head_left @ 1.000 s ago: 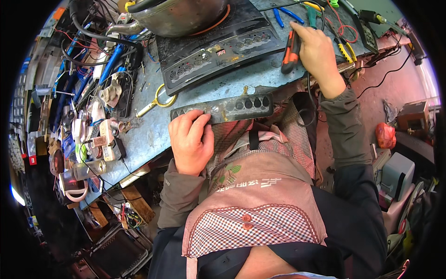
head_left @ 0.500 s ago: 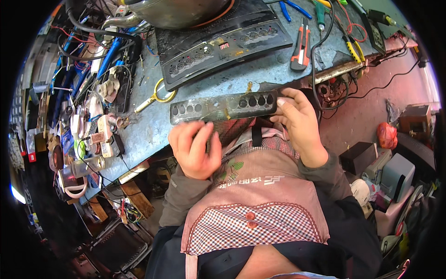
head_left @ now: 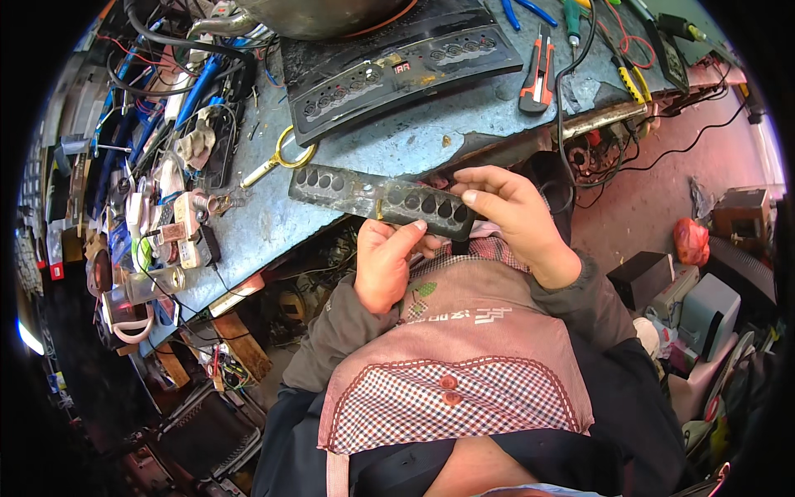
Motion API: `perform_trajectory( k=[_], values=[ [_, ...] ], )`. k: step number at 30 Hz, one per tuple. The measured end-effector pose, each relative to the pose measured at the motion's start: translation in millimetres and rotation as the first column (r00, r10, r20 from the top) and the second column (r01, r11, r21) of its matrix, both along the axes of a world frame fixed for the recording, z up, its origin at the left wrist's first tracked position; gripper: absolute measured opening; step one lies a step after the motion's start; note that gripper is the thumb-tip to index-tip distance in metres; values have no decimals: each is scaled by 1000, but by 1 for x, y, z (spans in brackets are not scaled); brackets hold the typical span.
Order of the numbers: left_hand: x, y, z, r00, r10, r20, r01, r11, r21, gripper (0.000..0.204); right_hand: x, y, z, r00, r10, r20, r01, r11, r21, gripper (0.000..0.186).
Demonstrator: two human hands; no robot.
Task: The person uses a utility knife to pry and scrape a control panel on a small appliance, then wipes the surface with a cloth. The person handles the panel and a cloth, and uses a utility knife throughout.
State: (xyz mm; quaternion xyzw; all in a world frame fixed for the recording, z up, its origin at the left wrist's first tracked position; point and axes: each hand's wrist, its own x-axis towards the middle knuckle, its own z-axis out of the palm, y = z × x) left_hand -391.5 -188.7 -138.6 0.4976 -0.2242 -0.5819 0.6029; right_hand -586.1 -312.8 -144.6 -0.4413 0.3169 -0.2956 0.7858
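A long, dark, grimy control-panel strip (head_left: 358, 196) with rows of dark drop-shaped and round marks is held at a tilt in front of the bench edge, its right end lower. My left hand (head_left: 386, 263) pinches the strip's near edge, thumb on top and the other fingers partly hidden beneath it. My right hand (head_left: 522, 214) is at the strip's right end. Its fingers are apart, with the thumb at or close to the corner; firm contact cannot be made out. Just beyond the strip lies a gold-rimmed magnifying glass (head_left: 267, 170) with a pale handle.
A black cooktop (head_left: 406, 79) bearing a metal pot (head_left: 327, 12) stands on the worn blue bench (head_left: 364, 147). A red-and-grey utility knife (head_left: 537, 79), pliers and a screwdriver lie at the right. Cables and tools crowd the left; boxes (head_left: 640, 282) stand on the floor at right.
The strip has tilted, its right end dropping toward me and its left end rising. My left hand has moved right and closed on the near edge; my right hand has loosened at the right end.
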Motion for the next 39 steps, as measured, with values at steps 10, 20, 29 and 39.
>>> perform_trajectory(
  k=[10,20,29,39],
  values=[
    [-2,10,7,993,3,120,-1,1000,-13,20,23,-8,15,978,206,37,-209,952,224,30],
    [-3,7,6,995,0,103,-4,999,42,18,35,5,6,993,116,3,-116,993,-10,19],
    [-5,7,2,986,2,164,-9,999,42,17,41,6,6,985,49,-167,-81,978,-191,12],
    [0,10,-2,991,-12,135,4,998,60,17,26,3,10,949,-295,-111,179,795,-580,12]
  ],
)
